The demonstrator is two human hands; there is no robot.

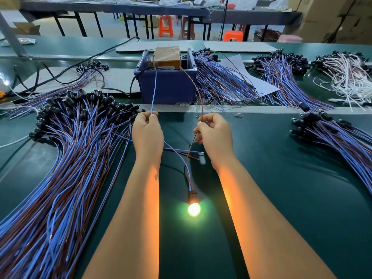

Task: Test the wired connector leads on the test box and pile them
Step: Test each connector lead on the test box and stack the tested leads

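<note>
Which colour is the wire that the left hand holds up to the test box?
Blue wire, pinched by the left hand; the head view shows it.

Blue wire (154,91) above left fingers (151,117), brown wire (194,85) above right fingers (201,125), yellow-green glowing bulb (193,209), dark green surface (281,178), blue bin (169,85)

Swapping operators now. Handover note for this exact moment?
Left hand pinches the blue wire; right hand pinches the brown wire. Both wire ends reach up to the test box in the blue bin.
The lead's bulb is lit between the forearms, so this one appears to pass.
Left: lay it on a pile; I can't tell which, the big pile at left or the smaller at right.
</note>
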